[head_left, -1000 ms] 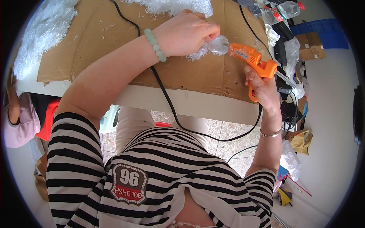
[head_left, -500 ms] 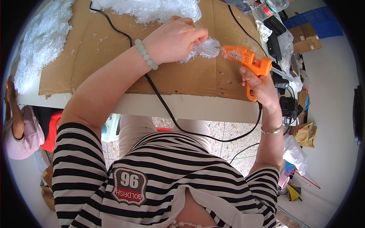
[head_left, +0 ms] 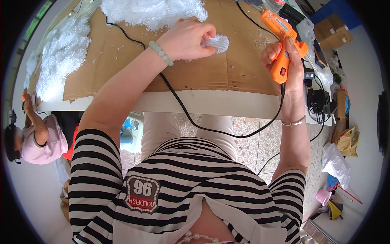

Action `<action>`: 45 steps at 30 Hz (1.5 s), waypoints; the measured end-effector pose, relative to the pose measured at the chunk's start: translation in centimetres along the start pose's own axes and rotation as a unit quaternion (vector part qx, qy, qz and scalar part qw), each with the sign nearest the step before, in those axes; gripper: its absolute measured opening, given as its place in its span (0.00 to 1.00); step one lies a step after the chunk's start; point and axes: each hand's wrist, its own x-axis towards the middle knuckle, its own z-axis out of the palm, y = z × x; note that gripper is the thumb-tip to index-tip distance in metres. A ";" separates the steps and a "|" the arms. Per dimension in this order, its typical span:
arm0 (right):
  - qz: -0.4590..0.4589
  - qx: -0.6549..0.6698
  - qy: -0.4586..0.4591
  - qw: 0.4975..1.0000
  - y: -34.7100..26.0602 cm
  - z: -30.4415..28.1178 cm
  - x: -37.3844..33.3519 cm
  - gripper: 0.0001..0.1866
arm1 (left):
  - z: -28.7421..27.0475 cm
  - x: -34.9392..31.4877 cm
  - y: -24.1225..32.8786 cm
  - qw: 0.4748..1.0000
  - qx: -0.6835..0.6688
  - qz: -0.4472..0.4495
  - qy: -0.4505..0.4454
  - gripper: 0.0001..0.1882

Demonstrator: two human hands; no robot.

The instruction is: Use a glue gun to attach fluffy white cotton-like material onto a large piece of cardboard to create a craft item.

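My left hand [head_left: 189, 40] pinches a small white shell-shaped piece [head_left: 220, 43] with a ribbed, fan-like face, just above the brown cardboard [head_left: 162, 83]. Part of the piece is hidden behind my fingers. At the right, my right hand [head_left: 293, 61] is wrapped round the handle of an orange glue gun [head_left: 281, 67]. Its nozzle end points up and away to the left, well apart from the white piece. A black cord [head_left: 185, 107] runs from the handle's base, loops below the table edge and passes under my left wrist.
Piles of fluffy white shredded material lie at the far edge [head_left: 152, 12] and far left [head_left: 65, 55]. Another person [head_left: 44, 136] in pink works at the left. Black adapters with cables [head_left: 319, 99], plastic bags and cardboard boxes [head_left: 331, 30] crowd the right side.
The glue gun has swung up and right, away from the white piece its nozzle was touching. My left hand has turned slightly, showing the piece's ribbed face. The whole view has shifted a little.
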 end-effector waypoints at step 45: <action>0.028 0.137 0.004 0.990 1.5 -2.2 5.0 0.13 | 3.1 0.8 5.6 0.958 0.219 -0.050 0.178 0.08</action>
